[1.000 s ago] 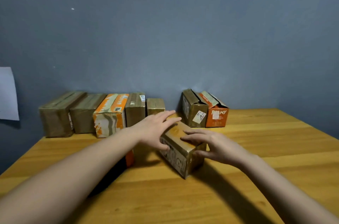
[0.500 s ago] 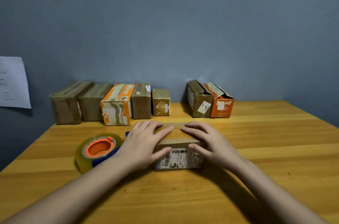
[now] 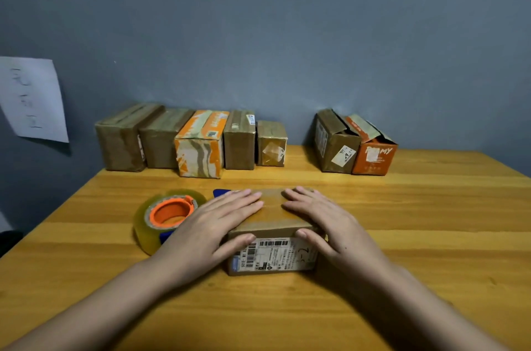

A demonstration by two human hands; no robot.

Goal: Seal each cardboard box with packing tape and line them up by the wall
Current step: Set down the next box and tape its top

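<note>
A wooden table (image 3: 402, 235) against a grey-blue wall (image 3: 287, 34) is shown. At centre, a labelled cardboard box (image 3: 273, 253), skewed a second ago, has been squared up; its flaps are pressed flat by the left hand (image 3: 212, 224) and right hand (image 3: 330, 224), fingers straight, thumbs over the near face, so taping is judged next. A barcode and "7-5" are read on its shipping label (image 3: 275, 254). At nine o'clock lies the packing tape roll (image 3: 168, 215). At eleven o'clock five sealed boxes (image 3: 198, 144) are lined up; at one o'clock two open boxes (image 3: 353, 146), one marked "MY".

A wooden table (image 3: 431, 207) meets a grey-blue wall (image 3: 287, 34) bearing a paper sheet (image 3: 31, 98).
</note>
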